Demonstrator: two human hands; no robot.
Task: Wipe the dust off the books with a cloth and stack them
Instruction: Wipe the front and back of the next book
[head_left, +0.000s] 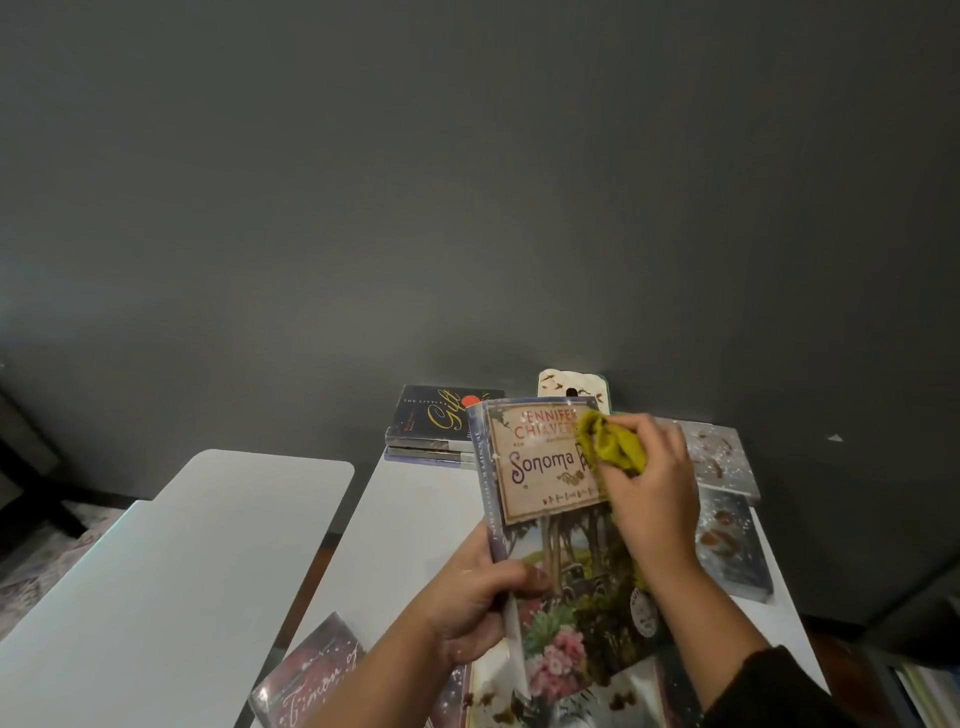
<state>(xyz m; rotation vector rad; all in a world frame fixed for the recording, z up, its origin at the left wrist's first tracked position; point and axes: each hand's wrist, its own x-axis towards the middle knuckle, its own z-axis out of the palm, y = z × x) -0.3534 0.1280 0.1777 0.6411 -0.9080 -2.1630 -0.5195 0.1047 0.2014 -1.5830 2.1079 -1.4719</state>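
Nearest my lens, along the bottom edge of the frame, lie speckled books (582, 709) waiting flat on the white table (410, 519), with a reddish one (311, 680) at lower left. Above them I have the left hand (483, 592) clamped on the spine side of the Sonoma book (561, 535), thumb over the cover, so it stands tilted toward me and braced against rubbing. At centre right, the right hand (649, 488) has its fingers bunched round the yellow cloth (613, 441), pressing it on the upper right part of the cover, over the title panel; I judge the wipe is under way on the front face only. Behind, at the upper middle of the table, a small stack topped by the dark Gift book (441, 415) sits square against the wall, likely the finished pile. Right of my hand, two grey spotted books (727, 519) lie overlapping, seemingly undusted
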